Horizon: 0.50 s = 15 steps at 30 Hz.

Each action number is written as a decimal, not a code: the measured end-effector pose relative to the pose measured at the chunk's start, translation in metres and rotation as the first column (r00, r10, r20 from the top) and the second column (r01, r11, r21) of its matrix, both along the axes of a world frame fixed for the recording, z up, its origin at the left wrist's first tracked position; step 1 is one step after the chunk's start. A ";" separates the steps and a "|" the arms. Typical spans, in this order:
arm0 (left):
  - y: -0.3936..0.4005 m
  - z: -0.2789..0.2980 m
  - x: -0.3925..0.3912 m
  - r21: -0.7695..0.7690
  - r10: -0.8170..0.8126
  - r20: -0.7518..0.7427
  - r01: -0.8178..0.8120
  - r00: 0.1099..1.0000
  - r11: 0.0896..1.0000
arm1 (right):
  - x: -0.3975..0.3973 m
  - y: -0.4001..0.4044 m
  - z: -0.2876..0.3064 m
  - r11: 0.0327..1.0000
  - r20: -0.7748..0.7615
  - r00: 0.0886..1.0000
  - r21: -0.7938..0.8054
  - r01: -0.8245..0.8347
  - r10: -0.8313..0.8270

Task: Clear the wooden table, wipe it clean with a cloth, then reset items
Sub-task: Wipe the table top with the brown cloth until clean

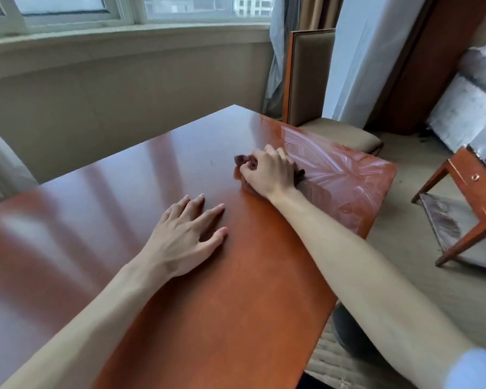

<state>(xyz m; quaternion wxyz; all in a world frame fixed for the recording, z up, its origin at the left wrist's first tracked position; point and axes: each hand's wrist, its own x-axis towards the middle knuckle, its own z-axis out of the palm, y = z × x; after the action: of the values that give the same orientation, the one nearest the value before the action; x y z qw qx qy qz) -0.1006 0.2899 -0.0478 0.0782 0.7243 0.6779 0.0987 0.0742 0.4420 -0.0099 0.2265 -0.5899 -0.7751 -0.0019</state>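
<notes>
A glossy reddish wooden table (124,220) fills the lower left and middle of the head view. My right hand (267,171) grips a dark brown cloth (243,161), bunched under its curled fingers, and holds it down on the tabletop near the far right corner. Wet streaks shine on the wood just right of the cloth. My left hand (185,234) rests flat on the table, fingers straight and spread, nearer to me and left of the right hand. No other items lie on the tabletop.
A padded chair (312,80) stands at the table's far right corner. A small wooden side table (466,192) stands on the carpet to the right, under a grey bundle (472,88). A window and sill run along the back wall.
</notes>
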 end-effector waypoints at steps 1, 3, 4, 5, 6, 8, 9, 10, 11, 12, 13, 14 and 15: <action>-0.001 -0.002 0.000 0.018 0.002 0.010 -0.002 1.000 1.000 | 0.002 -0.025 -0.002 1.000 0.013 1.000 0.023 -0.021 0.021; -0.001 -0.004 -0.001 0.048 0.008 0.035 -0.009 0.999 0.999 | 0.019 -0.097 -0.011 0.983 -0.006 0.986 0.079 -0.164 0.165; 0.001 -0.005 -0.002 0.054 0.006 0.033 -0.007 0.999 0.999 | 0.031 -0.133 -0.016 0.964 -0.040 0.965 0.068 -0.257 0.260; 0.002 -0.007 -0.003 0.053 0.001 0.028 -0.003 1.000 0.999 | 0.041 -0.158 -0.019 0.943 -0.063 0.941 0.058 -0.328 0.332; 0.002 -0.008 -0.003 0.047 -0.001 0.025 0.000 1.000 0.999 | 0.049 -0.164 -0.019 0.931 -0.059 0.930 0.050 -0.361 0.363; 0.000 -0.009 -0.003 0.044 0.006 0.032 -0.008 0.999 0.999 | 0.046 -0.134 -0.013 0.947 -0.002 0.950 0.089 -0.310 0.311; 0.000 -0.008 -0.003 0.045 0.005 0.032 -0.006 0.999 0.999 | 0.038 -0.107 -0.009 0.964 0.017 0.971 0.119 -0.237 0.237; 0.001 -0.008 -0.003 0.040 0.002 0.031 -0.003 1.000 0.999 | 0.030 -0.081 -0.004 0.982 0.022 0.988 0.105 -0.155 0.154; 0.001 -0.008 -0.002 0.031 0.000 0.031 -0.001 1.000 1.000 | 0.023 -0.064 0.000 0.994 0.014 0.996 0.072 -0.086 0.086; 0.001 -0.007 -0.002 0.026 0.000 0.030 -0.001 1.000 1.000 | 0.017 -0.056 0.000 0.999 0.014 0.999 0.043 -0.032 0.031; 0.002 -0.007 -0.003 0.023 0.000 0.028 -0.001 1.000 1.000 | 0.013 -0.063 -0.003 0.999 0.038 0.999 0.032 -0.003 0.001; 0.001 -0.007 -0.002 0.021 -0.002 0.028 0.001 1.000 1.000 | 0.015 -0.083 -0.006 0.998 0.039 0.999 0.065 -0.023 0.020; 0.001 -0.007 -0.002 0.025 -0.004 0.028 0.003 1.000 1.000 | 0.020 -0.110 -0.011 0.992 0.019 0.997 0.103 -0.076 0.074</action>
<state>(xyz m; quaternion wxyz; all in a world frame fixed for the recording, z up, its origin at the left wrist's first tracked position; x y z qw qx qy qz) -0.1026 0.2908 -0.0552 0.0790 0.7248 0.6743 0.1171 0.0945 0.3321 -0.0210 0.2511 -0.5476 -0.7973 -0.0380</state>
